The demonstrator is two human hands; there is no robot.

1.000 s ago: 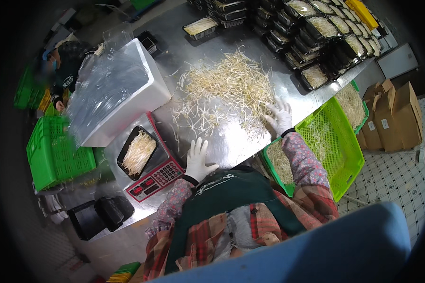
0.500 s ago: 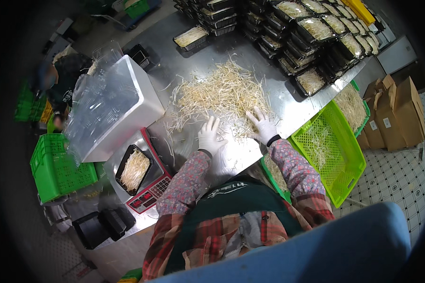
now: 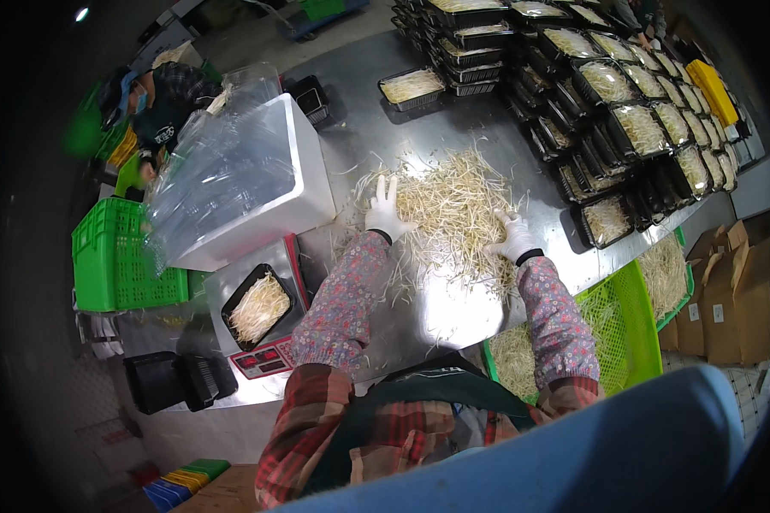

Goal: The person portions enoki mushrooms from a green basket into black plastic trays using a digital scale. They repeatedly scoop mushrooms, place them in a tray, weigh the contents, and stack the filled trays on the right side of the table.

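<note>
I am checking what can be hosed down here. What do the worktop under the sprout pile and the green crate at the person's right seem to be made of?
The grey worktop looks like stainless steel: a bare, brushed surface with a bright glare patch. The bright green lattice crate looks like moulded plastic: even colour and a regular mesh wall. The white gloves on the left hand and right hand look like thin rubber or fabric; I cannot tell which.

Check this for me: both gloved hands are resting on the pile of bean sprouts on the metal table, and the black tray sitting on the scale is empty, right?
Not quite. The head view shows the black tray on the scale holds a portion of bean sprouts; it is not empty. The rest stands: the left hand and right hand, both in white gloves, rest on the pile of bean sprouts on the metal table.
</note>
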